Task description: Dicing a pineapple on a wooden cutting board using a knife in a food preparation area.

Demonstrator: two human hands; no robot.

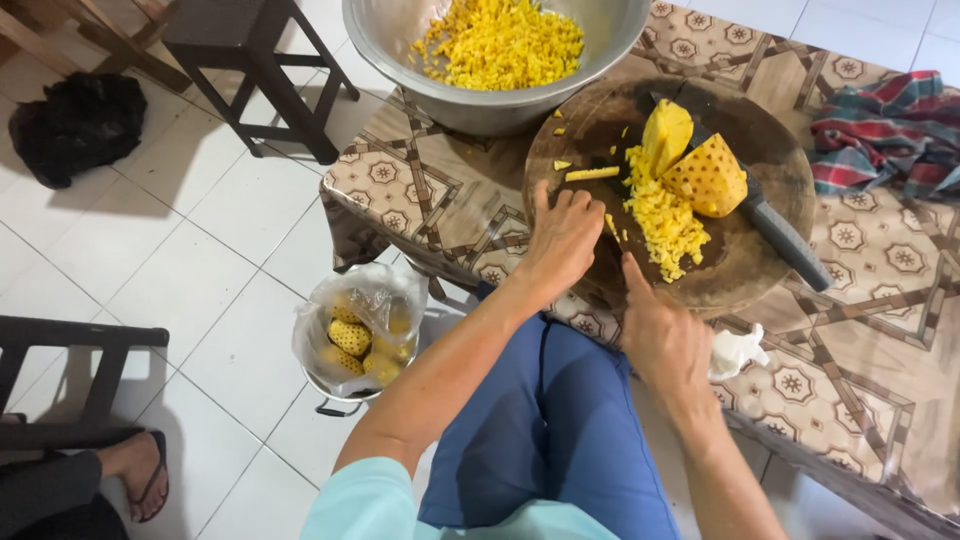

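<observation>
**Bare hands at the cutting board**

Both hands rest open, gripping nothing: left hand flat on the round wooden cutting board, right hand at its near rim. Diced pineapple lies heaped beside two pineapple chunks; the knife lies apart. Judged best: sweep with cupped palms, clear of the blade.

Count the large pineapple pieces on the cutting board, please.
2: a tall rounded piece at the board's middle, and a wedge touching its right side. Small chopped bits are not counted.
</observation>
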